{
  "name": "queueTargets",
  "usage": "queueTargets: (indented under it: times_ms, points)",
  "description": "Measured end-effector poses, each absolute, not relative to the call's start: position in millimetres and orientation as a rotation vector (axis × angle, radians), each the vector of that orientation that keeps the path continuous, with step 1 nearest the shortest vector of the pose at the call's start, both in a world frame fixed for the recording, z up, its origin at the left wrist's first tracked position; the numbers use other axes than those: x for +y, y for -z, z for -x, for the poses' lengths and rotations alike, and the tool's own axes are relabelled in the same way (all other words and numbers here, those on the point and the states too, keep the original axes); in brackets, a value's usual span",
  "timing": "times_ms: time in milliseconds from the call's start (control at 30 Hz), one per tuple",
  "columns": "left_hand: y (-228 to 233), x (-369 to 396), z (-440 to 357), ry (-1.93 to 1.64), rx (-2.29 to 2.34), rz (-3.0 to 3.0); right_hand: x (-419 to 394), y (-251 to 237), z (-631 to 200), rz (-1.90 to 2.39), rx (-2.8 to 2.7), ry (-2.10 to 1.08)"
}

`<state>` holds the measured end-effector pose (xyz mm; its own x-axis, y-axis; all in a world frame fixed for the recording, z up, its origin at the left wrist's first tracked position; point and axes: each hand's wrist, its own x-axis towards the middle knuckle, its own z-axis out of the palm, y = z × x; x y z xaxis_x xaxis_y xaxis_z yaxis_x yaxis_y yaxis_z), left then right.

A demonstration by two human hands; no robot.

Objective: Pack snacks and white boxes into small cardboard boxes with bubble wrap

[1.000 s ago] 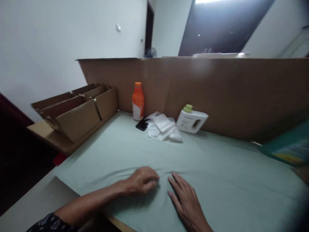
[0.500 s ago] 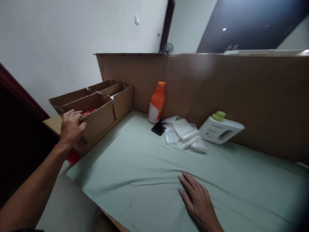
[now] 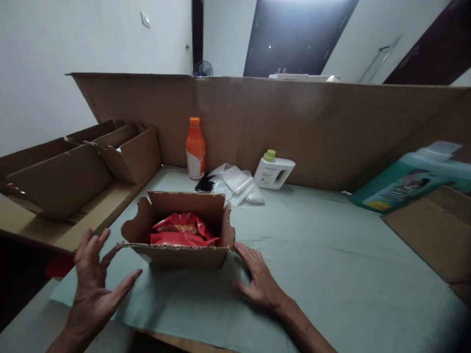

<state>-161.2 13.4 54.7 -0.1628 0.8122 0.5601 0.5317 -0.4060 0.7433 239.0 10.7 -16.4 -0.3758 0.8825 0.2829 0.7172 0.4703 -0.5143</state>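
Observation:
A small open cardboard box point(image 3: 184, 257) stands upright on the green cloth in front of me. Red shiny packets point(image 3: 180, 239) lie inside it; their lower parts are hidden by its front wall. Just left of the box is my left hand point(image 3: 91, 289), fingers spread, holding nothing. My right hand point(image 3: 259, 279) lies at the box's right front corner, fingers stretched forward and thumb apart. Its fingertips are at the box's side, and whether they press on it I cannot tell.
A divided cardboard carton point(image 3: 59, 181) is at the left. Behind the box stand an orange bottle point(image 3: 195, 149), a black phone point(image 3: 204, 183), clear plastic packets point(image 3: 239, 185) and a white jug point(image 3: 274, 172). A teal liquid bottle point(image 3: 405, 181) and cardboard flap point(image 3: 434, 230) lie right.
The small box with red packets has come from the left carton onto the cloth. My left hand has left the carton; my right hand is now beside the box. The view has turned right.

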Motion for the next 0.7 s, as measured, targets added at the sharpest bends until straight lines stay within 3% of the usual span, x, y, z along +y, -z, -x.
queueTargets:
  times_ms: [167,367,700]
  points:
    - [-18.5,38.4,142.2,-1.021,1.42,-1.441,5.7,3.2,-218.9,1.282,-2.121,-0.667]
    - [-9.9,85.2,100.9,-1.104,1.38,-1.434,40.5,-0.4,-240.1,1.242,-2.034,-0.651]
    - [21.2,101.8,83.1,-1.005,1.627,-1.587,214.2,-67.0,-287.8,1.656,-2.146,0.264]
